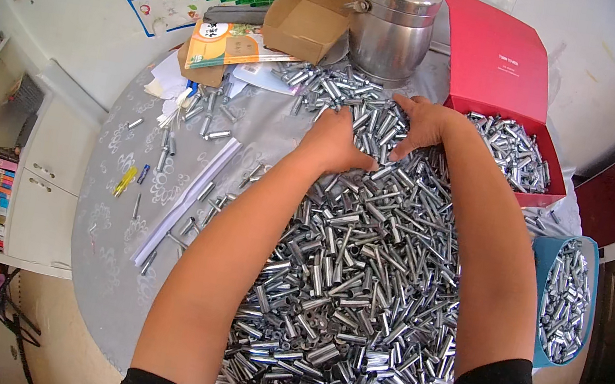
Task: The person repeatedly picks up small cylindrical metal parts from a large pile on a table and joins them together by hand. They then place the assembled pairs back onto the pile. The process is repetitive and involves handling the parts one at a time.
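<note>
A large pile of loose silver metal sleeves and rods (pixel 359 272) spreads from the near table edge up to my hands. At its far end lies a heap of expansion bolts (pixel 375 118), which look assembled. My left hand (pixel 335 144) rests at the left of this heap, thumb stretched right and apart from the fingers; some fingertips are hidden among the bolts. Opposite it, my right hand (pixel 424 124) touches the heap's right side with fingers and thumb spread. Bolts lie between both hands, and neither hand visibly grips one.
A red box (pixel 551 178) with raised lid and a blue bin (pixel 589 317), both full of bolts, stand at right. Behind are a steel pot (pixel 393 33) and a cardboard box (pixel 306 21). A white strip (pixel 189 201) and yellow tool (pixel 124 181) lie left on the grey-clothed table (pixel 107 241).
</note>
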A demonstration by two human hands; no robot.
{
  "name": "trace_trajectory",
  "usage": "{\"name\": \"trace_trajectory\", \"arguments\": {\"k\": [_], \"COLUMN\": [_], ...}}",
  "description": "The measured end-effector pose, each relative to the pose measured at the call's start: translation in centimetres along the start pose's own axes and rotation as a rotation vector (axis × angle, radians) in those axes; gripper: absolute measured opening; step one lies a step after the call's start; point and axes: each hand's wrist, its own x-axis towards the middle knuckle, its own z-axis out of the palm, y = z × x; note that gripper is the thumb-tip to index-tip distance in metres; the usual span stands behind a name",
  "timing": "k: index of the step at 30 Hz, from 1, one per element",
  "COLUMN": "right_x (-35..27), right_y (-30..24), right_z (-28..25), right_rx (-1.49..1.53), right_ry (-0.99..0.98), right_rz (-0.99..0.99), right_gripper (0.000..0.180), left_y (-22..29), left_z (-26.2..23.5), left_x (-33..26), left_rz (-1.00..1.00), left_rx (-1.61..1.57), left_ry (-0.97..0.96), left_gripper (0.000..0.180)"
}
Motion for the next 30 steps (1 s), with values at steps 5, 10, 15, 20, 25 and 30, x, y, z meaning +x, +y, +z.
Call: {"name": "trace_trajectory", "arguments": {"k": [5, 10, 15, 20, 25, 30], "right_x": [-0.1, 0.9, 1.0, 1.2, 1.9, 2.2], "right_y": [-0.6, 0.0, -0.9, -1.5, -2.8, -4.7], "right_z": [0.5, 1.7, 2.0, 2.3, 2.3, 1.8], "right_rx": [0.002, 0.154, 0.276, 0.308, 0.237, 0.407], "right_ry": [0.089, 0.164, 0.175, 0.189, 0.2, 0.071], "right_rz": [0.033, 0.003, 0.046, 0.072, 0.013, 0.03], "right_gripper": [0.121, 0.11, 0.103, 0.097, 0.093, 0.085], "left_y": [0.8, 0.5, -0.1, 0.0, -1.2, -1.5], "left_z": [-0.5, -0.7, -0.5, -1.2, -1.0, -0.7], "left_x": [-0.2, -0.1, -0.4, -0.8, -0.9, -0.7], "left_rz": [-0.071, -0.064, -0.028, -0.057, -0.068, -0.035], "left_rx": [0.045, -0.037, -0.162, -0.243, -0.376, -0.49], "left_ry": [-0.018, -0.033, 0.01, -0.002, 0.007, -0.039], "left_gripper": [0.092, 0.081, 0.062, 0.06, 0.07, 0.072]}}
